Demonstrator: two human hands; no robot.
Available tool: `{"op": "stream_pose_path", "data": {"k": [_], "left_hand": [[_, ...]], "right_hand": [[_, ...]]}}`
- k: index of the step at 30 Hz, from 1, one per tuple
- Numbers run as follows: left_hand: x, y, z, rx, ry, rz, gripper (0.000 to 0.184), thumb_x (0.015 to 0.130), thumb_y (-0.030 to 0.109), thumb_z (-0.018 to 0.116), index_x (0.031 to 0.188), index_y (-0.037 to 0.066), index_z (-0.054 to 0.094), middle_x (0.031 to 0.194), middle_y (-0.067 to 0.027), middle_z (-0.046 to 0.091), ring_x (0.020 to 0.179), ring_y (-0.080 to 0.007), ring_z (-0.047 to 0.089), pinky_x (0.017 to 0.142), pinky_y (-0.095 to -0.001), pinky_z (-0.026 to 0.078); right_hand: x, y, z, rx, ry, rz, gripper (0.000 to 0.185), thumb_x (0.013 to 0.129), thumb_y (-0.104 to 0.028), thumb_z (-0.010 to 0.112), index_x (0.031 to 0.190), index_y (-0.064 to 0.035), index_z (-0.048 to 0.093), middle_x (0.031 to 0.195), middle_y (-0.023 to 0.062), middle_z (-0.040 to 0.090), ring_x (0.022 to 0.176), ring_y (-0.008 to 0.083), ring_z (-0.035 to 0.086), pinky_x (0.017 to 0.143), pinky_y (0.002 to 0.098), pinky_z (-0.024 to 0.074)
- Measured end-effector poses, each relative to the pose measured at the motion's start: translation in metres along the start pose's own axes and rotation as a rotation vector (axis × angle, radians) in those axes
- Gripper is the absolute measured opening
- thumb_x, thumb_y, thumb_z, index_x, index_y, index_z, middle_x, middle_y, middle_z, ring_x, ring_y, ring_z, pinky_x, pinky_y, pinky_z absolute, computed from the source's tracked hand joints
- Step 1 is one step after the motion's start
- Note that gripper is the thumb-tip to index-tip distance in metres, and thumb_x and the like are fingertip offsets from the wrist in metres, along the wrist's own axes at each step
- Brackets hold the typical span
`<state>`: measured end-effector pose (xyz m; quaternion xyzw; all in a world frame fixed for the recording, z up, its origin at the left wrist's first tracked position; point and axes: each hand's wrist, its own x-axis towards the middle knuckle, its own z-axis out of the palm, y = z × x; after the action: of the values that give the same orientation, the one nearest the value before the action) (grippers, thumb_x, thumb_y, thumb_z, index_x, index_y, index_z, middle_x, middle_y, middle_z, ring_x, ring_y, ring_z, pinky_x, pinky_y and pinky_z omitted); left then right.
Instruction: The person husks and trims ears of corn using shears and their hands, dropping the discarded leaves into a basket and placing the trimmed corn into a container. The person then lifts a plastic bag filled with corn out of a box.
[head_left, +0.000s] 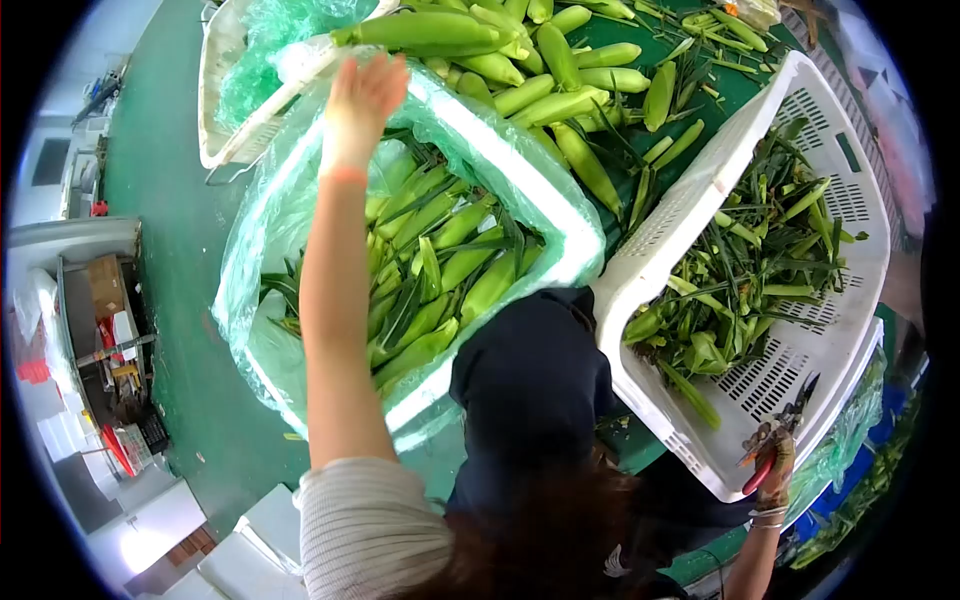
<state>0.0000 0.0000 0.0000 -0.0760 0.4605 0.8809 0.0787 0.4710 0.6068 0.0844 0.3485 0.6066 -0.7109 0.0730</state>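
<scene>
My left hand (366,92) reaches out past the far rim of a plastic-lined white box (520,165), its fingers stretched and slightly blurred. Just beyond the fingertips is a green ear of corn (425,33) in its husk; whether they touch is hard to see. Inside the box lie several husked ears of corn (430,262), partly covered by my forearm. At the lower right, my right hand (774,472) is closed around red-handled pruning shears (765,462), blades pointing up over the rim of a white slotted crate (655,240).
Cut leaves and stem trimmings (740,270) fill part of the slotted crate. A pile of corn (560,95) covers the green table's far side. Another white crate (215,125) with green plastic stands at upper left. Shelving (100,340) is along the left.
</scene>
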Motion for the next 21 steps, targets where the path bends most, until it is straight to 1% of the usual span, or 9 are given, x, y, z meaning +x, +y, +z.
{"op": "stream_pose_path", "data": {"k": [1, 3, 6, 10, 11, 13, 15, 17, 21], "left_hand": [[-0.020, -0.019, -0.018, 0.204, -0.072, 0.046, 0.050, 0.094, 0.037, 0.050, 0.128, 0.001, 0.048, 0.115, -0.0129, 0.064, 0.103, -0.0233, 0.062, 0.089, -0.0319, 0.049], [-0.059, -0.038, -0.055, 0.475, 0.098, -0.138, 0.038, 0.090, 0.035, 0.054, 0.104, 0.001, 0.064, 0.103, -0.0157, 0.068, 0.094, -0.0221, 0.065, 0.072, -0.0316, 0.050], [-0.065, -0.126, -0.071, 1.146, 0.178, -0.539, 0.029, 0.082, 0.029, 0.059, 0.100, 0.009, 0.068, 0.103, -0.0127, 0.068, 0.096, -0.0249, 0.065, 0.078, -0.0361, 0.051], [-0.069, -0.191, -0.052, 1.917, 0.063, -0.185, 0.034, 0.075, 0.032, 0.065, 0.101, 0.009, 0.068, 0.105, -0.0112, 0.067, 0.103, -0.0274, 0.062, 0.089, -0.0357, 0.049], [-0.065, -0.190, -0.029, 2.060, -0.022, -0.375, 0.043, 0.075, 0.030, 0.065, 0.112, 0.008, 0.064, 0.120, -0.0135, 0.060, 0.109, -0.0275, 0.059, 0.094, -0.0345, 0.046], [-0.056, -0.217, -0.045, 2.281, -0.133, -0.249, 0.029, 0.079, 0.026, 0.061, 0.100, 0.007, 0.068, 0.109, -0.0121, 0.066, 0.104, -0.0244, 0.062, 0.085, -0.0332, 0.051], [-0.057, -0.202, -0.036, 2.180, -0.186, -0.527, 0.025, 0.078, 0.024, 0.060, 0.094, 0.006, 0.070, 0.108, -0.0136, 0.066, 0.102, -0.0245, 0.064, 0.083, -0.0326, 0.051], [-0.072, -0.209, -0.060, 2.215, -0.004, -0.261, 0.022, 0.077, 0.022, 0.060, 0.089, 0.007, 0.071, 0.104, -0.0145, 0.067, 0.098, -0.0268, 0.064, 0.082, -0.0345, 0.051], [-0.138, -0.132, -0.024, 2.165, -0.096, 0.074, 0.037, 0.071, 0.035, 0.070, 0.092, 0.005, 0.069, 0.097, -0.0159, 0.066, 0.093, -0.0326, 0.063, 0.083, -0.0362, 0.050]], "right_hand": [[-0.010, -0.009, 0.004, -0.014, 0.039, -0.012, 0.039, 0.089, -0.038, 0.057, 0.108, -0.0045, 0.051, 0.083, 0.0070, 0.055, 0.069, 0.0185, 0.053, 0.064, 0.0324, 0.0477], [0.012, 0.019, 0.027, 0.019, 0.043, 0.111, 0.034, 0.092, -0.034, 0.054, 0.105, -0.0019, 0.053, 0.087, 0.0072, 0.056, 0.072, 0.0196, 0.058, 0.067, 0.0331, 0.0505], [0.017, 0.018, 0.042, 0.075, 0.105, 0.146, 0.033, 0.090, -0.030, 0.056, 0.107, -0.0015, 0.055, 0.086, 0.0075, 0.057, 0.074, 0.0215, 0.058, 0.071, 0.0359, 0.0508], [0.010, 0.000, 0.056, -0.253, 0.055, 0.097, 0.036, 0.087, -0.028, 0.060, 0.110, -0.0008, 0.052, 0.085, 0.0090, 0.058, 0.070, 0.0186, 0.059, 0.065, 0.0321, 0.0510], [0.004, -0.006, 0.062, -0.331, 0.073, 0.076, 0.039, 0.087, -0.028, 0.061, 0.112, -0.0004, 0.050, 0.083, 0.0095, 0.059, 0.069, 0.0173, 0.059, 0.062, 0.0295, 0.0500], [-0.006, -0.005, 0.061, -0.379, 0.120, 0.031, 0.043, 0.086, -0.029, 0.062, 0.114, 0.0000, 0.048, 0.081, 0.0101, 0.059, 0.068, 0.0160, 0.059, 0.058, 0.0270, 0.0491], [-0.010, 0.000, 0.046, -0.366, 0.041, 0.141, 0.050, 0.085, -0.031, 0.064, 0.119, -0.0003, 0.044, 0.084, 0.0106, 0.060, 0.068, 0.0144, 0.059, 0.054, 0.0243, 0.0473], [-0.021, 0.011, 0.036, -0.296, 0.124, 0.064, 0.046, 0.083, -0.026, 0.066, 0.117, -0.0034, 0.045, 0.098, 0.0076, 0.058, 0.074, 0.0154, 0.058, 0.065, 0.0264, 0.0494], [-0.054, 0.008, 0.032, -0.272, 0.285, -0.035, 0.043, 0.071, -0.003, 0.069, 0.110, -0.0046, 0.051, 0.087, -0.0006, 0.055, 0.075, 0.0123, 0.055, 0.067, 0.0257, 0.0489]]}}
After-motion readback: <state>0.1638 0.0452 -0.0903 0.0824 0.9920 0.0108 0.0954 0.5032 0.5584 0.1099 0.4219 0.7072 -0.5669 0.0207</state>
